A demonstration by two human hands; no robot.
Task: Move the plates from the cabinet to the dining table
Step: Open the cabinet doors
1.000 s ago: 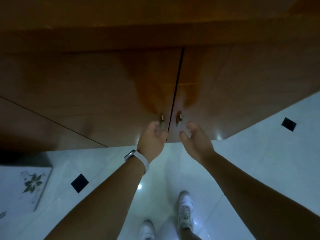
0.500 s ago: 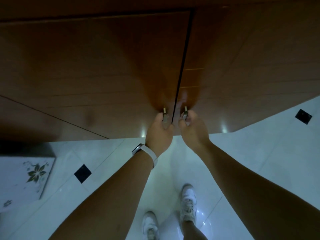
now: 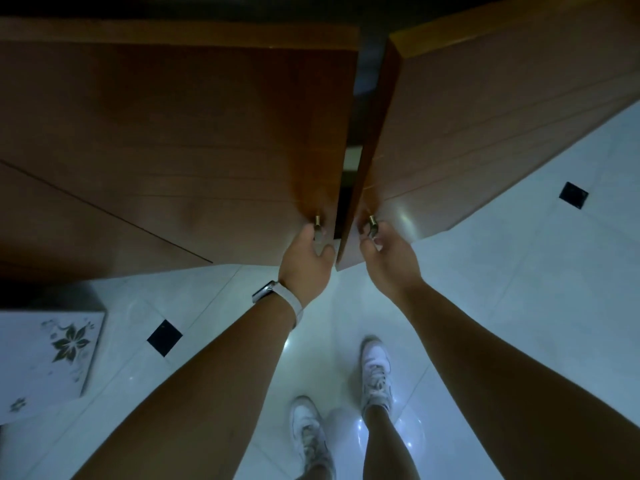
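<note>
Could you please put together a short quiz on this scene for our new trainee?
1. True or false: the left door and right door are fully shut.
2. Which wrist bears the watch? A) left B) right
3. Fill in: the left hand and right hand each grip a brass ____.
Key: 1 false, they stand ajar; 2 A; 3 knob.

My left hand (image 3: pixel 306 263) grips the left door's handle (image 3: pixel 317 221), my right hand (image 3: pixel 389 263) the right door's handle (image 3: pixel 372 221); doors slightly parted.
</note>
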